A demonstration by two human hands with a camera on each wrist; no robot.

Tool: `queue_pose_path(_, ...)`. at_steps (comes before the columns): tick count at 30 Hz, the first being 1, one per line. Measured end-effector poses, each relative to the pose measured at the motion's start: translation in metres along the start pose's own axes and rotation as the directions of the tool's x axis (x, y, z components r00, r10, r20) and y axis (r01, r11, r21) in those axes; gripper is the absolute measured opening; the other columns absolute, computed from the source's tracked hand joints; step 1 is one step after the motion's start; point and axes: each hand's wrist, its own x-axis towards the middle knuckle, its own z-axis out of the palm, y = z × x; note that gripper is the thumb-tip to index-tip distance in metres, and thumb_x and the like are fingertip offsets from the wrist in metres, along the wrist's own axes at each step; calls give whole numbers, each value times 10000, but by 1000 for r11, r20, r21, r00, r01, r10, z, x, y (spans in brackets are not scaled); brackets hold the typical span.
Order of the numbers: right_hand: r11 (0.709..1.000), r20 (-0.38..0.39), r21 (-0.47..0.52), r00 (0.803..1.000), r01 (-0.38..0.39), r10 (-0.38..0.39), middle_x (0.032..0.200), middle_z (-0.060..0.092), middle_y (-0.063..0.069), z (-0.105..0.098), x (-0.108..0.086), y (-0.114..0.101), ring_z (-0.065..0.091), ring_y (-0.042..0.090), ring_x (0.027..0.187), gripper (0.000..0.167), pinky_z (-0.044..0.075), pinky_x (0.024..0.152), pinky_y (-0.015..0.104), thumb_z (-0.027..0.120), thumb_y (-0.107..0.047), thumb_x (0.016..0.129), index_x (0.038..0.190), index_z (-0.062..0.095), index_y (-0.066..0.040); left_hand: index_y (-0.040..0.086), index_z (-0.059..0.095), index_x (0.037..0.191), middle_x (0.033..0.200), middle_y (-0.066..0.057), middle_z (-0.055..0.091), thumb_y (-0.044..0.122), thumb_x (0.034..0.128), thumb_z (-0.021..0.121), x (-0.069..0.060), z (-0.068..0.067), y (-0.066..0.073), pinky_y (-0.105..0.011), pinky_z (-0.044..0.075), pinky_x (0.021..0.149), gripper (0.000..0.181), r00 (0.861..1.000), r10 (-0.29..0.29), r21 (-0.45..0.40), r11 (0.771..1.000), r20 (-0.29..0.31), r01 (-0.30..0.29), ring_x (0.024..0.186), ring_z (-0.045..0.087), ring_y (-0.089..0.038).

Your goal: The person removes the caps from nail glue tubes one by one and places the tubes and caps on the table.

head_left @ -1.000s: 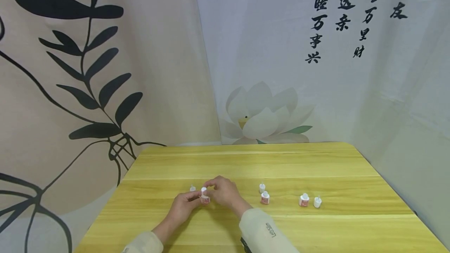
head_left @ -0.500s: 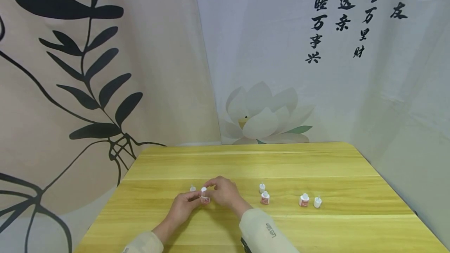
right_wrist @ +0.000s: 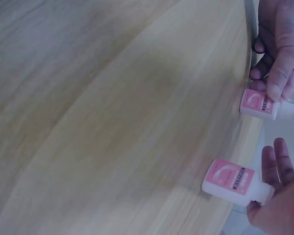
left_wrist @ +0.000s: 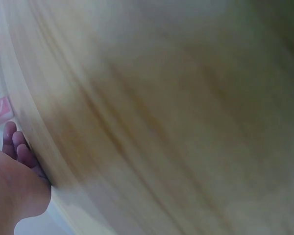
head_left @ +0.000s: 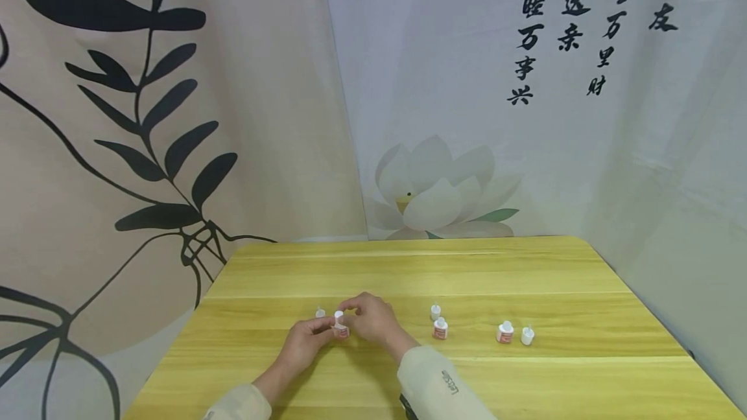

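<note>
In the head view my left hand (head_left: pixel 303 344) holds a small white bottle (head_left: pixel 342 333) with a pink label, upright at the tabletop. My right hand (head_left: pixel 372 319) pinches the white cap (head_left: pixel 339 315) at its top. In the right wrist view, left thumb and fingers press the sides of the held bottle (right_wrist: pixel 255 102), and right fingertips reach the white cap (right_wrist: pixel 288 111) at the frame edge. Just behind the hands stands a small white piece (head_left: pixel 320 314) with a thin tip. The left wrist view shows part of my left hand (left_wrist: pixel 17 183) beside a pink label (left_wrist: pixel 2 108).
Right of the hands stand a second bottle (head_left: pixel 440 328) and a white tipped piece (head_left: pixel 435 312) behind it. Farther right are a third bottle (head_left: pixel 504 332) and another tipped piece (head_left: pixel 528 336). A printed curtain hangs behind the wooden table (head_left: pixel 408 271).
</note>
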Motion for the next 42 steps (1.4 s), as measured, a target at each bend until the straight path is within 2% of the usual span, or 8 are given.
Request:
queue_pose_path(7, 1000, 11, 3, 1000, -18, 18, 1118, 651, -22, -1, 0, 0, 585, 181, 954, 165, 515, 752, 426, 724, -308, 907, 1057, 763, -250, 38, 726, 1118, 1069, -87, 735, 197, 950, 672, 0, 1, 0, -347, 516, 940, 238, 1000, 10, 17, 1000, -9, -10, 1095, 649, -256)
queue_pose_path(13, 999, 0, 32, 999, -43, 43, 1161, 639, -19, -3, 1, -2, 561, 187, 970, 162, 504, 761, 430, 756, -352, 876, 1001, 765, -250, 59, 729, 1117, 1063, -72, 737, 205, 944, 678, 0, 0, 0, -414, 490, 982, 232, 1000, 0, 5, 1000, 4, -1, 1102, 644, -252)
queue_pose_path(22, 1000, 2, -7, 1000, -17, 17, 1117, 652, -4, -2, 1, -1, 587, 199, 958, 152, 512, 772, 449, 742, -314, 893, 1026, 768, -244, 58, 740, 1086, 1045, -68, 742, 195, 935, 689, 1, 1, 1, -319, 510, 938, 210, 1000, 5, 25, 1000, -23, -5, 1080, 653, -237)
queue_pose_path(28, 1000, 10, -23, 1000, -11, 11, 1123, 652, -8, 0, 1, 0, 596, 200, 965, 133, 516, 780, 461, 721, -289, 913, 1034, 766, -255, 48, 736, 1098, 1049, -74, 741, 198, 942, 682, 1, 1, 0, -280, 518, 911, 223, 1000, 21, 22, 1000, -12, -21, 1069, 660, -229)
queue_pose_path(33, 1000, 9, -18, 1000, -21, 21, 1135, 650, -15, 0, 1, 0, 592, 199, 971, 129, 509, 787, 470, 718, -287, 913, 1032, 763, -265, 41, 729, 1109, 1052, -84, 739, 198, 949, 672, 1, 0, -1, -330, 519, 928, 232, 1000, 21, 25, 999, -5, -21, 1065, 661, -233)
queue_pose_path(38, 999, 10, 20, 999, -38, 38, 1166, 645, -23, 0, 0, -1, 582, 230, 1019, 149, 510, 794, 482, 738, -357, 889, 1009, 756, -271, 83, 737, 1109, 1039, -61, 743, 231, 933, 693, 1, 0, -1, -415, 503, 961, 234, 1000, -9, 26, 1000, -12, 9, 1074, 655, -239)
queue_pose_path(42, 1000, 3, 5, 1000, -29, 29, 1148, 644, -28, 0, 0, -1, 575, 207, 992, 166, 510, 788, 475, 740, -373, 884, 1004, 755, -258, 86, 741, 1104, 1051, -62, 742, 242, 927, 701, 1, 0, 0, -435, 499, 966, 239, 1000, -16, 18, 1000, -17, 16, 1088, 650, -253)
